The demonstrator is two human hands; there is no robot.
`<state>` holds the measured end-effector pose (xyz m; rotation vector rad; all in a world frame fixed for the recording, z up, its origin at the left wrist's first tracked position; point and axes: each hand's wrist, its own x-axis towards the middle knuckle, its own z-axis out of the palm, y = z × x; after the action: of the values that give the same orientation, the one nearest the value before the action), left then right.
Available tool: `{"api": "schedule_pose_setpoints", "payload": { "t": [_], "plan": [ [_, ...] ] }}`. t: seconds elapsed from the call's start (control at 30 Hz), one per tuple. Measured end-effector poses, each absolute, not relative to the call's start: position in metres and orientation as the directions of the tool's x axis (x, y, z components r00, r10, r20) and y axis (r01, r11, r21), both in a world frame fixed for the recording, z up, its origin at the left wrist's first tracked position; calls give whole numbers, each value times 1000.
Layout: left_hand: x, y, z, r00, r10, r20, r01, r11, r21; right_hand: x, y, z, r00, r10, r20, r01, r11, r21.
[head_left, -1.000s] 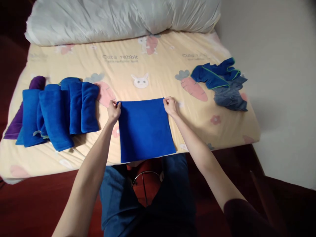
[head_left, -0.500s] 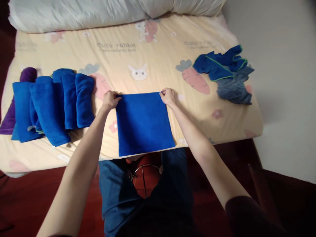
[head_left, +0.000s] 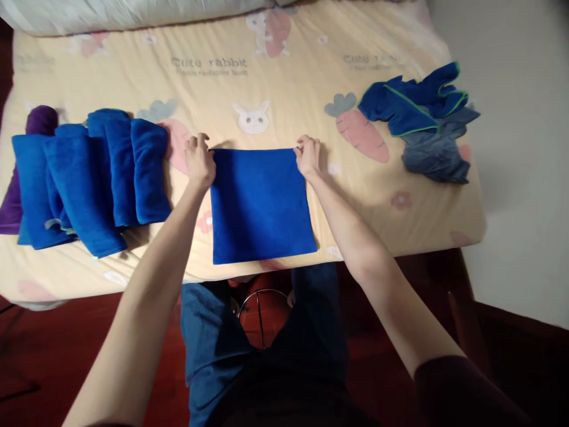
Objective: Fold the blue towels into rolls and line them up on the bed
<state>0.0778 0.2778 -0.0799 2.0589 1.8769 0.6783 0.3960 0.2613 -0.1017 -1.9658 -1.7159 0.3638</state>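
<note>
A blue cloth lies flat as a near square at the front of the bed, smooth and without visible creases. My left hand is closed at its far left corner, with the fingers curled and the thumb side against the fabric. At the far right corner, my right hand pinches the edge between thumb and fingers. The cloth's far edge is stretched straight between both hands. Its near edge lies close to the bed's front edge.
Several rolled or folded blue cloths lie at the left, beside a purple one. Crumpled blue cloth with green trim and a grey-blue cloth lie at the right. The patterned bedsheet meets a pale wall.
The blue cloth has slid a little away from me, toward the printed rabbit face, with both hands at its far corners. The view has tilted slightly downward.
</note>
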Motion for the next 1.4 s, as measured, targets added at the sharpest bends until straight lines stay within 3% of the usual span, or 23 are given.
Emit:
{"api": "schedule_pose_setpoints", "payload": {
  "t": [0.1, 0.23, 0.5, 0.63, 0.83, 1.07, 1.27, 1.4],
  "plan": [
    [108, 242, -82, 209, 952, 222, 856, -288, 429, 357, 234, -91, -16, 979, 205, 919, 95, -383],
    [126, 210, -101, 385, 911, 148, 809, -410, 421, 326, 199, -97, -243, 965, 99, 902, 262, -344],
    [101, 237, -119, 212, 973, 89, 842, -228, 488, 369, 219, -116, -126, 992, -23, 939, 112, -325],
    [115, 224, -110, 236, 968, 90, 843, -250, 476, 354, 215, -104, -74, 997, -23, 947, 63, -315],
    [139, 151, -104, 440, 893, 92, 776, -430, 462, 325, 130, -97, -240, 971, 18, 889, 227, -397],
    [127, 114, -97, 343, 936, 77, 823, -339, 455, 350, 99, -100, -140, 990, 12, 918, 135, -373],
    [143, 65, -100, 450, 891, 56, 780, -423, 461, 326, 57, -96, -242, 970, -11, 890, 218, -401],
    [119, 36, -99, 400, 914, 70, 800, -385, 460, 343, 30, -97, -225, 974, 5, 900, 210, -381]
  ]
}}
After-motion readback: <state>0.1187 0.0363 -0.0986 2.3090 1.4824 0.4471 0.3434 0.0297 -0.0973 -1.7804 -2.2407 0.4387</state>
